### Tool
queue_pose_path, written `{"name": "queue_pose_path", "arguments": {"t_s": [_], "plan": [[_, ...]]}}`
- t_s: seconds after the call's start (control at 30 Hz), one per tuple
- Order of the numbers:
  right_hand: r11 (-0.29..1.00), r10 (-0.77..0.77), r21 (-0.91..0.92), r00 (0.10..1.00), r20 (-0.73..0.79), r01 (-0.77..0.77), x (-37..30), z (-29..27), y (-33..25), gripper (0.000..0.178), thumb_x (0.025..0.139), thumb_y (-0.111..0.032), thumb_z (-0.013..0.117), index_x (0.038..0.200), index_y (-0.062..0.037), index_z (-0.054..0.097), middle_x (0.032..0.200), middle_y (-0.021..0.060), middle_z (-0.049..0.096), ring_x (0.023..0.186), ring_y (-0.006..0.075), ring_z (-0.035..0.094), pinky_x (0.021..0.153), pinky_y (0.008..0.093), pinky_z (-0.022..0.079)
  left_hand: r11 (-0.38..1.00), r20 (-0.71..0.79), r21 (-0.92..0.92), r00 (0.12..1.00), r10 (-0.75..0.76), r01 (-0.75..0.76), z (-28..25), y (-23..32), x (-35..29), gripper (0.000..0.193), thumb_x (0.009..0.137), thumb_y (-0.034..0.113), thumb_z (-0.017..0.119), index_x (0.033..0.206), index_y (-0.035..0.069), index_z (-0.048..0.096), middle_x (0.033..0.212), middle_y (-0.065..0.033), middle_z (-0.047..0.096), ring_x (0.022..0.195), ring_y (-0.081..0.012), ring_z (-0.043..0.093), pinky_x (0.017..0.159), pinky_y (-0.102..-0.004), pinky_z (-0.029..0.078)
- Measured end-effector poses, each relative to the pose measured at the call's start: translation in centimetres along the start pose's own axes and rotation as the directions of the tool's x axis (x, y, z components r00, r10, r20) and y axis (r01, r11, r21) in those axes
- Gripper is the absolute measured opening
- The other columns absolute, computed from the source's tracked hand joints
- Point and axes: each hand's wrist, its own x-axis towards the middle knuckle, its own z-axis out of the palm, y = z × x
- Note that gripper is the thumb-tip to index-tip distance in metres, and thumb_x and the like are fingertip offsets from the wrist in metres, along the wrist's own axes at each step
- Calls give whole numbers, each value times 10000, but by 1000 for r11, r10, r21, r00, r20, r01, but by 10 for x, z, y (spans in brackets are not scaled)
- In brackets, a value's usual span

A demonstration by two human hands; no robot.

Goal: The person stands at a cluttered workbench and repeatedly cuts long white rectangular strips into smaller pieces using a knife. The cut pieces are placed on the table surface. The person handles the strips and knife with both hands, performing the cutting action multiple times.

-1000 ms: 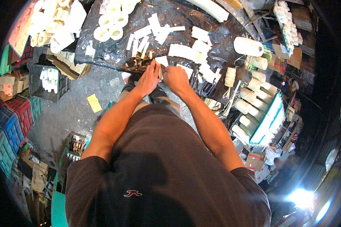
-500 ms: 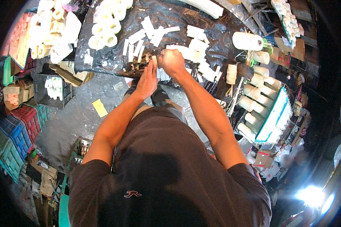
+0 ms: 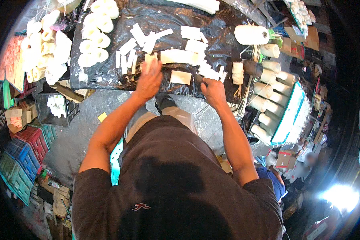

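Note:
My left hand lies with its fingers stretched out over the near part of the table. Its fingertips touch or hover over a short pale piece; I cannot tell which. My right hand is closed at the table's near edge. From its fingers sticks a dark, flat blade, seemingly a knife, its handle hidden in the fist. Between my hands a pale rectangular block lies flat. Beyond it are a long white slab and a loose heap of white strips.
Black plastic sheeting covers the table. White hollow cylinders stand on its left. To the right are a large white spool, a wrapped bundle and rows of pale cylinders. Coloured crates stand at the left.
My hands have moved apart: the right went right and nearer with the blade, while the left opened out to the left. The pale block between them is now uncovered.

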Motion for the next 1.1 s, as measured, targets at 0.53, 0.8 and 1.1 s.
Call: {"name": "queue_pose_path", "arguments": {"t_s": [0.53,0.8,1.1], "plan": [[979,8,194,973,233,-54,-32,6,-15,262,857,-219,637,985,-22,753,861,237,714,805,423,698,787,495,566,806,320,-390,886,-335,445,13,70,35,999,712,182,860,1454,-162,285,1404,-310,380,1284,-479,450,1071,-453,438],[981,-166,93,985,-46,170,-6,24,-40,187,868,-167,685,976,-16,707,739,194,656,699,372,672,672,475,553,811,159,-523,965,-210,263,37,44,11,995,732,151,858,1510,-79,283,1474,-281,337,1327,-464,447,1091,-464,435],[982,-189,-22,979,-72,188,7,48,-55,126,863,-162,681,873,-37,681,726,180,651,650,359,669,619,472,556,751,126,-597,958,-258,281,44,45,7,958,717,94,852,1497,-69,319,1485,-257,342,1352,-453,426,1100,-452,426]]}}
